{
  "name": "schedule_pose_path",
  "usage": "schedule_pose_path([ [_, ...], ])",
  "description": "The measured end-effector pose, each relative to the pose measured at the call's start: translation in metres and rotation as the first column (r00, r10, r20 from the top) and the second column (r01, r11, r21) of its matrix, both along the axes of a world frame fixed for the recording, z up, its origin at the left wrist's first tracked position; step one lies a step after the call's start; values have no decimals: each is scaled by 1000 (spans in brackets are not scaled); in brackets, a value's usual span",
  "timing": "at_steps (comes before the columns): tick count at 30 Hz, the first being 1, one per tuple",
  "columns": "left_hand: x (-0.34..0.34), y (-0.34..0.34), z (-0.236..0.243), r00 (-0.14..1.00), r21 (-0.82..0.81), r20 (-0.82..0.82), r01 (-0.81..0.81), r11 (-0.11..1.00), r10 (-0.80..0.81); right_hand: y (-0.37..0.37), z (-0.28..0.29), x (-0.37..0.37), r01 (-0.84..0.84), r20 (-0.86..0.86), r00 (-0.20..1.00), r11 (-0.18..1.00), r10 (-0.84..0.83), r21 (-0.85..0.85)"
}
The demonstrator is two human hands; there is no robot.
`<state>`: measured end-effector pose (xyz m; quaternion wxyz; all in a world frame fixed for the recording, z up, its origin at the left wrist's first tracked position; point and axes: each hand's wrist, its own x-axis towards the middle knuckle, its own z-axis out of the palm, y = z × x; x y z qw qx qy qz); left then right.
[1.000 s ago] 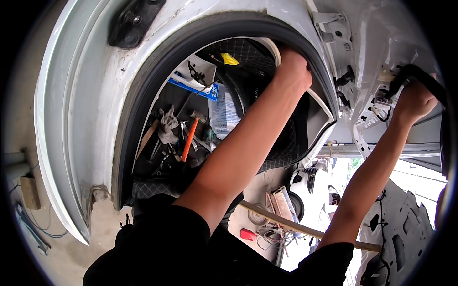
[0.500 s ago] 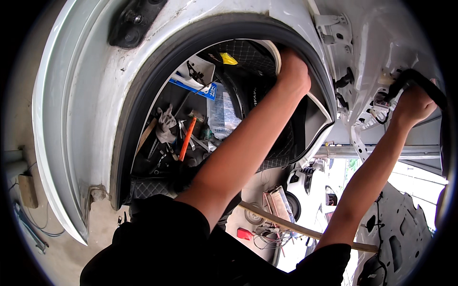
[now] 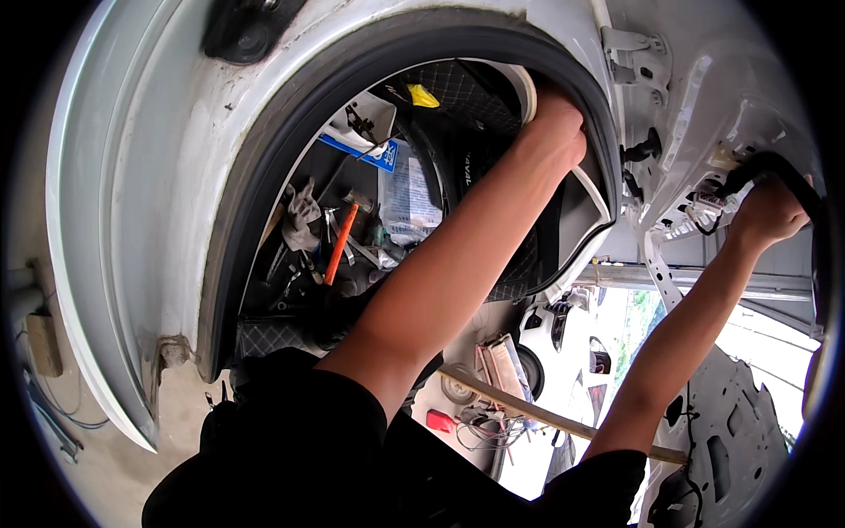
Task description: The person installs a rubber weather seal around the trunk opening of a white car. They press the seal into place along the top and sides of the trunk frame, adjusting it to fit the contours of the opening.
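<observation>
My left hand (image 3: 560,125) reaches into the white car body's rear opening at the upper right of the black rubber seal (image 3: 308,84), beside a cream trim edge; its fingers are hidden. My right hand (image 3: 775,209) is closed on a curved black handle-like strip (image 3: 756,163) on the raised white panel (image 3: 704,106), near an exposed latch part (image 3: 704,205). Inside the opening lie an orange-handled hammer (image 3: 342,242), grey gloves (image 3: 300,216), several metal tools, a clear plastic bag (image 3: 407,194), a blue plate (image 3: 378,155) and a yellow item (image 3: 422,96).
A wooden pole (image 3: 519,407) runs diagonally at lower right, near a punched white panel (image 3: 731,440). A white car (image 3: 546,339), a small cart (image 3: 498,365) and a red container (image 3: 440,420) stand beyond. Cables and tools (image 3: 62,414) lie on the floor at left.
My right hand and the black strip sit lower in the picture than earlier, as does the raised panel around them. The opening's tools appear shifted slightly up and left; my left hand stays inside.
</observation>
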<state>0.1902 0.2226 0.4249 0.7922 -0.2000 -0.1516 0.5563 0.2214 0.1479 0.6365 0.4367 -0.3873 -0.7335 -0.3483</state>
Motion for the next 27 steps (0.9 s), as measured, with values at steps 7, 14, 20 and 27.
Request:
schedule_pose_path([
  [7,9,4,-1,998,13,55,-15,1000,14,0,10,9,-2,19,1000,1000,3,-13],
  [14,7,3,-3,1000,16,30,4,1000,-4,2,23,26,-32,19,999,998,33,-45],
  [20,-3,-4,2,999,-10,10,42,999,-42,4,38,40,-59,27,998,995,62,-81],
  [27,-13,-9,6,996,-32,-31,83,996,-84,4,58,60,-79,39,996,989,85,-125],
])
